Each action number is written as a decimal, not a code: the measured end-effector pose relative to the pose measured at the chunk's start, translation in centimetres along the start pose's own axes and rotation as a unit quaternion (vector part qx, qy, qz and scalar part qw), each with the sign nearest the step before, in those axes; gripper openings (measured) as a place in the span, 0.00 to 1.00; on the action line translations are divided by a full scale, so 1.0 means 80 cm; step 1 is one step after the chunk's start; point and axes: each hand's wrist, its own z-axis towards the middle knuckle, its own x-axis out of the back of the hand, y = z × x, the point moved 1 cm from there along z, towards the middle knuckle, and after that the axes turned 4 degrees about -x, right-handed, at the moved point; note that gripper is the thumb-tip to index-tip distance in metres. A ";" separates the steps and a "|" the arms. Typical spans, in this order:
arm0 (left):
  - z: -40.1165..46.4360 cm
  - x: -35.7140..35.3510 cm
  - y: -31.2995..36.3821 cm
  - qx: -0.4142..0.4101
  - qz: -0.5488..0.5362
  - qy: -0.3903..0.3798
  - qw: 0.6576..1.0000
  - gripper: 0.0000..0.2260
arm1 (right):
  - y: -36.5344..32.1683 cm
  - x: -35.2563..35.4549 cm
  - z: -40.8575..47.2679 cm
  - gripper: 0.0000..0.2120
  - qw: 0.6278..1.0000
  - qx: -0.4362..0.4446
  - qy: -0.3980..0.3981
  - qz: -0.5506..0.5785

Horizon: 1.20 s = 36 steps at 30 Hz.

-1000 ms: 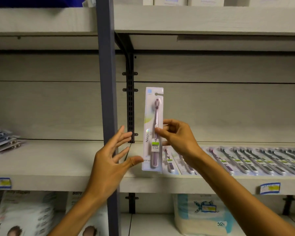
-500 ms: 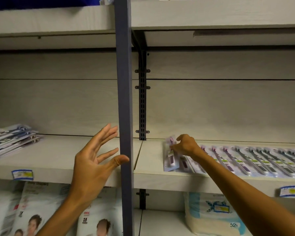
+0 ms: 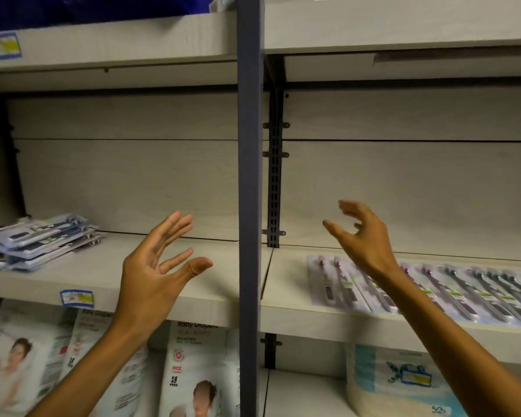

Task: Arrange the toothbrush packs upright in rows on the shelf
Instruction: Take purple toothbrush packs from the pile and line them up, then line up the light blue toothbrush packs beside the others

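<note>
A row of toothbrush packs [image 3: 451, 288] lies flat and overlapping on the right part of the shelf [image 3: 298, 320]. The leftmost pack [image 3: 328, 285] has a purple brush in it. A loose pile of more packs [image 3: 39, 242] sits at the far left of the same shelf. My right hand [image 3: 363, 236] hovers above the row's left end, fingers loosely spread, holding nothing. My left hand [image 3: 157, 270] is raised in front of the shelf's middle, palm open and empty.
A dark upright post [image 3: 248, 191] divides the shelf between my hands. A slotted bracket rail [image 3: 274, 182] runs down the back wall. Diaper packs [image 3: 193, 365] and a tissue pack [image 3: 400, 383] stand on the shelf below. Price tags [image 3: 76, 297] mark the shelf edge.
My right hand laid the purple toothbrush pack down at the left end of the row, let go and lifted away. The view has swung left, bringing the pile at the left further in.
</note>
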 end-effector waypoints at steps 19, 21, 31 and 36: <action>0.073 0.207 -0.112 0.010 0.045 -0.074 0.996 0.43 | -0.232 -0.170 -0.093 0.35 0.959 0.261 -0.025 0.110; 0.087 0.251 -0.132 0.021 0.053 -0.082 0.995 0.42 | -0.245 -0.208 -0.092 0.35 0.963 0.245 -0.028 0.106; 0.198 0.466 -0.236 0.093 0.260 0.022 0.961 0.16 | -0.286 -0.393 -0.086 0.31 0.987 0.137 -0.041 0.070; 0.224 0.516 -0.283 0.194 0.408 -0.067 0.889 0.18 | -0.304 -0.462 -0.086 0.28 0.989 0.093 -0.082 0.084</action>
